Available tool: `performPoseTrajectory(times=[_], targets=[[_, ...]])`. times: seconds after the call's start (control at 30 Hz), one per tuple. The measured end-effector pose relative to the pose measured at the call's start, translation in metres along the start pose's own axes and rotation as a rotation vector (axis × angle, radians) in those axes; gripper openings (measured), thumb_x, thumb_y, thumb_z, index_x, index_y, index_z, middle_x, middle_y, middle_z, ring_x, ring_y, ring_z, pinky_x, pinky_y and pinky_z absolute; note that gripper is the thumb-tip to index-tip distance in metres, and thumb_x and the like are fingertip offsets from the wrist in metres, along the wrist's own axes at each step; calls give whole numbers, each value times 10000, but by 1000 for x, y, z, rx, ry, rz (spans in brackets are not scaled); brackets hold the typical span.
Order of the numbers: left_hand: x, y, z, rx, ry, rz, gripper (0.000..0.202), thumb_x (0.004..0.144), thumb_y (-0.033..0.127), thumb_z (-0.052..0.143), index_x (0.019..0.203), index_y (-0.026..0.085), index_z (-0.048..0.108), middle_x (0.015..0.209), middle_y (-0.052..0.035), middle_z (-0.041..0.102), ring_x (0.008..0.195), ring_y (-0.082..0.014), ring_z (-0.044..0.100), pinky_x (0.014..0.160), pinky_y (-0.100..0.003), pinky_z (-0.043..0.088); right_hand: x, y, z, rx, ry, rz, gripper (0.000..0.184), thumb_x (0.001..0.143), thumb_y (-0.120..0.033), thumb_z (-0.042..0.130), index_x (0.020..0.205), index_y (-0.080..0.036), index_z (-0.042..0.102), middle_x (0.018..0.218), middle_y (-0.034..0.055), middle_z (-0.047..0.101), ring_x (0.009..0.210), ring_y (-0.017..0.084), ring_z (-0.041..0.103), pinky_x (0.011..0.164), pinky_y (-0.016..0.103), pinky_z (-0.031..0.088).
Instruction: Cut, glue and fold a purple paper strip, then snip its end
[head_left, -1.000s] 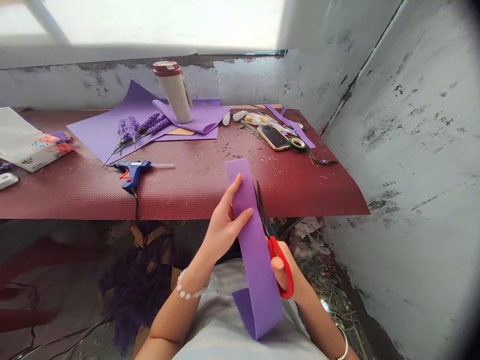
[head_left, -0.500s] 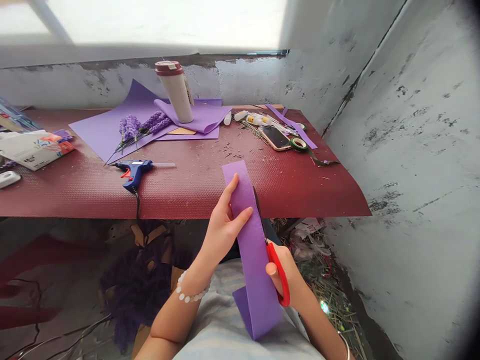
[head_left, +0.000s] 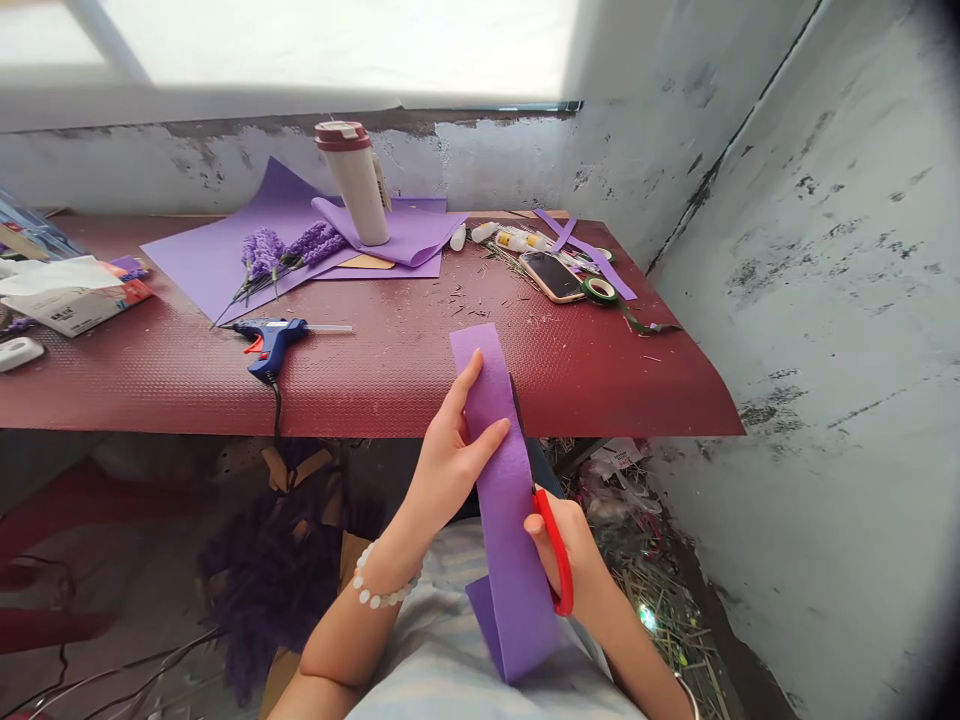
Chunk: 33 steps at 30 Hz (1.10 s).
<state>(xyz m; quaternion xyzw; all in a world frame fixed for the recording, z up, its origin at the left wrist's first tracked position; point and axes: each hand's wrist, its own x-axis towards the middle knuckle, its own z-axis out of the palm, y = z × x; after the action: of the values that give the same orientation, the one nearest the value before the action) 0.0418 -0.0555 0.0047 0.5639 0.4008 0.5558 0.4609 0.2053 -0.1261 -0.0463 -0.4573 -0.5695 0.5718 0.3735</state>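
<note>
While the left hand (head_left: 448,458) pinches one purple strip (head_left: 511,525) and the right hand (head_left: 581,540) grips scissors (head_left: 556,560), one lidded cup (head_left: 358,195), contents hidden, stands at eleven o'clock.

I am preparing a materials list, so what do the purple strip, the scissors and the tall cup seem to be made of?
Purple strip: matte, probably felt or thick paper; no gloss, folded at the bottom.
Scissors: handle likely smooth plastic, evenly red; thin dark blade likely metal.
Tall cup: perhaps matte plastic; its off-white surface looks even, but coated metal is possible.
</note>
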Motion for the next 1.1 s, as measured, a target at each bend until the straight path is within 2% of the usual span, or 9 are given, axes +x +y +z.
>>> performPoseTrajectory(times=[0.17, 0.33, 0.43, 0.53, 0.67, 0.77, 0.87, 0.97, 1.1], targets=[[-1, -1, -2, 17, -10, -7, 747, 926, 247, 703, 1606, 322, 405, 1719, -12, 369, 1591, -272, 340, 1298, -412, 355, 2, 0, 1, -101, 35, 12, 680, 871, -895, 428, 693, -242, 361, 588, -73, 319, 539, 92, 218, 451, 239, 227], [-2, 0, -3, 17, -16, -10, 738, 931, 249, 705, 1604, 330, 414, 1718, -5, 370, 1590, -273, 343, 1297, -420, 355, 6, -8, 7, -180, 106, 23, 754, 790, -986, 365, 633, -250, 321, 557, -58, 314, 537, 99, 220, 449, 254, 226], [-2, 0, -2, -3, -21, -1, 739, 927, 250, 711, 1601, 331, 420, 1714, -8, 380, 1584, -275, 356, 1292, -421, 366, 6, -10, 10, -138, 135, 57, 800, 706, -1044, 367, 610, -253, 293, 553, -54, 293, 541, 100, 206, 443, 260, 223], [-2, 1, -2, -12, -11, 5, 743, 925, 263, 720, 1601, 335, 419, 1711, -10, 384, 1581, -280, 360, 1285, -422, 380, 4, -7, 9, -33, 102, 70, 812, 674, -1048, 416, 638, -238, 369, 586, -42, 344, 552, 108, 247, 459, 266, 252], [-3, 3, -3, -4, -4, 12, 748, 925, 285, 732, 1601, 340, 415, 1710, -10, 386, 1583, -284, 356, 1275, -416, 398, -1, -6, 4, 192, -103, 20, 910, 643, -1059, 410, 879, -206, 623, 752, 29, 549, 638, 165, 438, 553, 301, 425], [-4, 4, -4, 3, -7, 21, 747, 927, 286, 733, 1601, 336, 414, 1713, -11, 381, 1591, -280, 337, 1290, -415, 371, -4, -13, 2, 337, -228, 48, 925, 689, -1004, 480, 1173, -240, 674, 906, 65, 650, 750, 208, 559, 696, 336, 523], [-6, 3, -4, 23, -15, 23, 754, 930, 294, 731, 1607, 336, 402, 1718, -11, 369, 1598, -280, 320, 1305, -420, 344, -4, -20, 2, 403, -248, 56, 988, 676, -989, 527, 1327, -255, 644, 988, 90, 692, 880, 260, 635, 811, 374, 560], [-7, 0, -5, 46, -26, 33, 760, 932, 294, 726, 1614, 336, 394, 1725, -8, 353, 1609, -278, 290, 1315, -416, 321, -2, -18, 2, 400, -230, 50, 1022, 664, -996, 533, 1353, -249, 643, 1022, 110, 704, 970, 297, 652, 829, 390, 570], [-9, -1, -5, 46, -39, 46, 752, 942, 286, 719, 1614, 355, 390, 1732, 9, 336, 1612, -266, 278, 1321, -402, 302, -2, -11, -1, 322, -183, 34, 987, 699, -981, 532, 1357, -254, 638, 986, 107, 703, 961, 302, 658, 859, 414, 567]])
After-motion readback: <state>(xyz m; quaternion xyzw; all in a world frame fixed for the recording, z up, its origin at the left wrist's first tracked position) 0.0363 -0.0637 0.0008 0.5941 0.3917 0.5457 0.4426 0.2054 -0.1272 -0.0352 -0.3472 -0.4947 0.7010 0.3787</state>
